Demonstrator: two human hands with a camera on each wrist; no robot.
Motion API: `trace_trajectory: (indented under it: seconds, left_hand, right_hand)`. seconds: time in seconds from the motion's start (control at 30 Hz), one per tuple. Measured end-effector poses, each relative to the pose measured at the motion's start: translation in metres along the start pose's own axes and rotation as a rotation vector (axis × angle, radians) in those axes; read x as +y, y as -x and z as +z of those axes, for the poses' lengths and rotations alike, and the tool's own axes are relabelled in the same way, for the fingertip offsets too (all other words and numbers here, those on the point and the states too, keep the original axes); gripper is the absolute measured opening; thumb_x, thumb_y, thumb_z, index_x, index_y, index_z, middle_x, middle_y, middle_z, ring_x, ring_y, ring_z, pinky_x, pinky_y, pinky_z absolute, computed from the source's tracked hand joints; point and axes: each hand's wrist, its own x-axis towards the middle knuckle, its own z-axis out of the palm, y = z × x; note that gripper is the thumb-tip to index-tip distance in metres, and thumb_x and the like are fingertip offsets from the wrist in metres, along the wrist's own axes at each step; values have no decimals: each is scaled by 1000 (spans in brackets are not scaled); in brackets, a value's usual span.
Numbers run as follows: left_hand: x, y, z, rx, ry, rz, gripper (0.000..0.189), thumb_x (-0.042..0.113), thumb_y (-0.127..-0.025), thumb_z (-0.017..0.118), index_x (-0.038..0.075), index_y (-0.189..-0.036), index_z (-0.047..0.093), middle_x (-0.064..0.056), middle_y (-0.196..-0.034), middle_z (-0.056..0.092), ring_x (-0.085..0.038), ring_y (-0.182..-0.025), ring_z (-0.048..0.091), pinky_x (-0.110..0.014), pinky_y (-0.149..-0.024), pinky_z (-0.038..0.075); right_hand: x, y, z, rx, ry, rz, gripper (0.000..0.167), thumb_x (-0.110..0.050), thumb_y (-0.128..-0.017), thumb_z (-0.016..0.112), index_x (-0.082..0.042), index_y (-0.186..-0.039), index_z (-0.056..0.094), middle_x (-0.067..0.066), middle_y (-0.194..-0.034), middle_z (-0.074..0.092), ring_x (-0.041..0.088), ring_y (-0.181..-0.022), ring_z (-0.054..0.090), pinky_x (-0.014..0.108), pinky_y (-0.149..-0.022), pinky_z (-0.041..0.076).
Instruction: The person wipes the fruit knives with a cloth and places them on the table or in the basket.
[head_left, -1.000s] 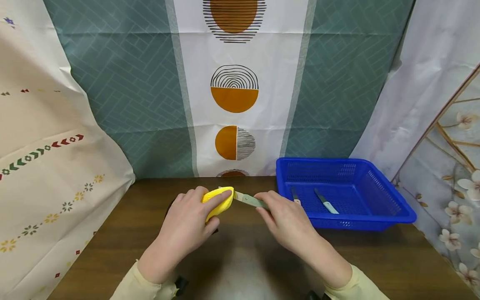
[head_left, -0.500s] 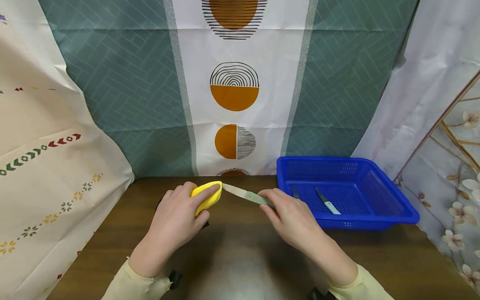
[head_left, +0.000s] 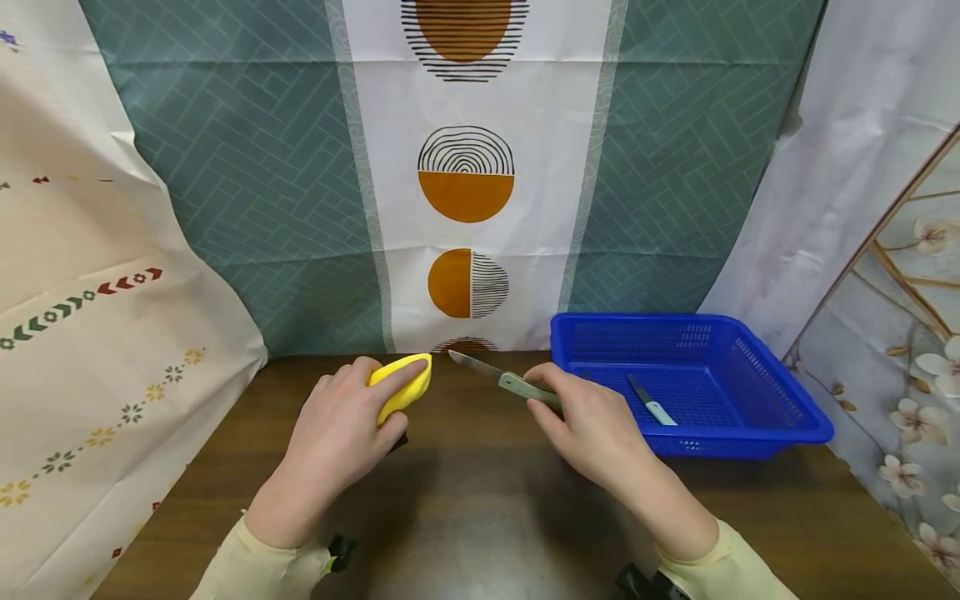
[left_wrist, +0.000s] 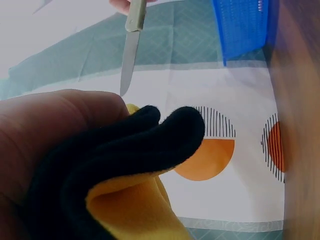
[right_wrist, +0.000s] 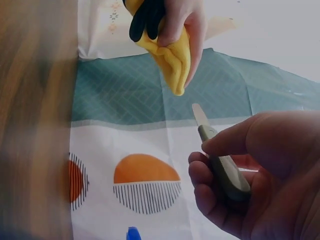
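Observation:
A folded cloth, yellow on one side and black on the other [head_left: 405, 387], is gripped in my left hand [head_left: 337, 429], its index finger lying along the top. In the left wrist view the cloth's [left_wrist: 140, 200] dark folds bulge out below the thumb. My right hand [head_left: 596, 425] holds a small knife [head_left: 517, 384] by its pale green handle, the blade pointing up and left toward the cloth. A gap separates the blade tip from the cloth. The right wrist view shows fingers curled round the knife handle [right_wrist: 227, 177].
A blue perforated plastic basket [head_left: 750, 433] stands at the right of the brown wooden table [head_left: 480, 500]. One knife with a light handle [head_left: 654, 404] lies in it. Behind the table hangs a patterned curtain [head_left: 300, 208], with more cloth at both sides.
The knife blade has come out of the cloth and now stands apart from it. My left hand has moved left with the cloth, my right hand slightly right with the knife.

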Motion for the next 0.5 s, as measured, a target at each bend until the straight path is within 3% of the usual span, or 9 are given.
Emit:
trace_trajectory:
  seconds: [0.5]
  left_hand:
    - [4,1,1,21,1,14,58,12,-82,75,25,-139,76,-12,-101,62,-28,-83,57,-48,-76,47]
  right_hand:
    - [-1,2,-1,55,39,-9,21,-13,-97,81,-22,-114,75,-11,-84,69,9,-65,56,35,-57,46]
